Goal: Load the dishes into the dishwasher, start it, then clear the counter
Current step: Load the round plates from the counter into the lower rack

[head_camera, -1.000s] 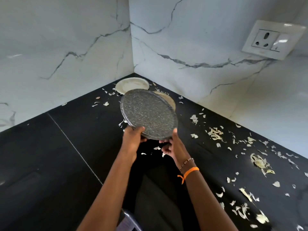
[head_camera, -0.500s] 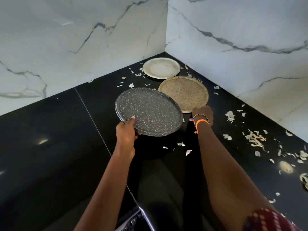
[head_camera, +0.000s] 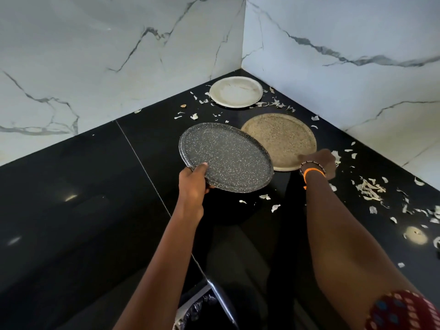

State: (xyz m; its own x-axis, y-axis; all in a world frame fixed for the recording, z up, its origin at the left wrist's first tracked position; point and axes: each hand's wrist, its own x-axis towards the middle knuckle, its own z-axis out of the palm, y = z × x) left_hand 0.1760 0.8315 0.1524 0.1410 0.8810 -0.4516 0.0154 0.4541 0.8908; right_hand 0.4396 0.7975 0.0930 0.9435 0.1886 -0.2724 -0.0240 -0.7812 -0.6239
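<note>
My left hand [head_camera: 193,181] grips the near rim of a dark grey speckled plate [head_camera: 226,156] and holds it tilted just above the black counter [head_camera: 83,198]. Behind it a tan speckled plate [head_camera: 283,136] lies flat on the counter. My right hand [head_camera: 320,163] is at that plate's near right rim, fingers curled down over the edge; whether they grip it is hidden. A white plate [head_camera: 235,91] lies flat in the far corner.
White vegetable peelings [head_camera: 370,189] litter the counter on the right and around the plates. Marble walls [head_camera: 333,55] close the corner. A bin with a dark liner [head_camera: 204,308] sits below the counter's front edge. A small round tan piece [head_camera: 416,235] lies at far right.
My right hand let go of the grey plate and moved to the tan plate's rim. My left hand alone now carries the grey plate, lowered and shifted left.
</note>
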